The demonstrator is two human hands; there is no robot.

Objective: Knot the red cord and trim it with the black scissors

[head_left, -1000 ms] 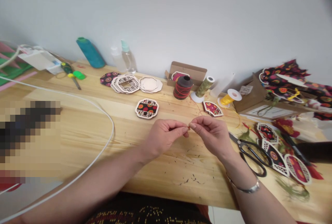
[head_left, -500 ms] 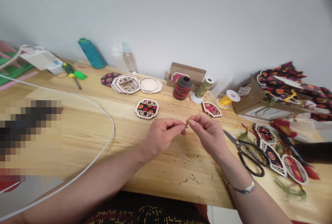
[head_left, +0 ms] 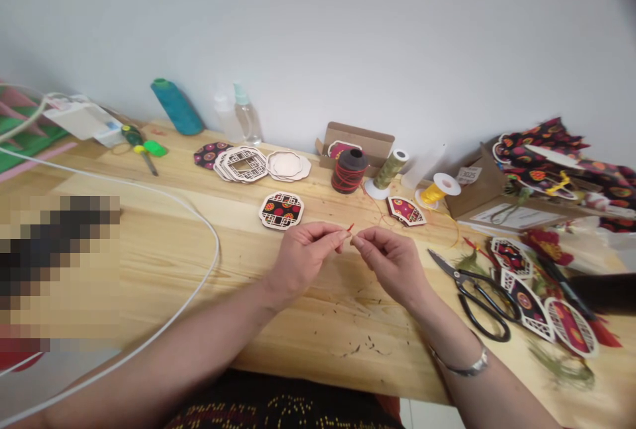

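Observation:
Above the wooden table [head_left: 238, 270], my left hand [head_left: 308, 250] pinches a short piece of red cord [head_left: 350, 227], whose tip sticks up past the thumb. Facing it, my right hand [head_left: 390, 257] is closed in a pinch, its fingertips almost touching the left ones; what sits between them is too small to make out. Behind my left hand lies an octagonal ornament [head_left: 281, 210] with a pale lattice frame over patterned fabric. A fan-shaped ornament [head_left: 406, 210] is beyond my right hand. Black-handled scissors [head_left: 472, 290] lie open to the right of that hand.
Along the back stand a black-and-red thread spool [head_left: 349, 171], a green spool [head_left: 391, 169] and a yellow spool [head_left: 440, 189]. Lattice frames [head_left: 243, 164] are stacked at back left. A fabric-filled cardboard box [head_left: 477, 194] stands right. A white cable [head_left: 217, 243] loops across the left.
Both hands have shifted slightly left and up. The red cord's tip now points upward above my left fingertips, where before it lay between the two pinches.

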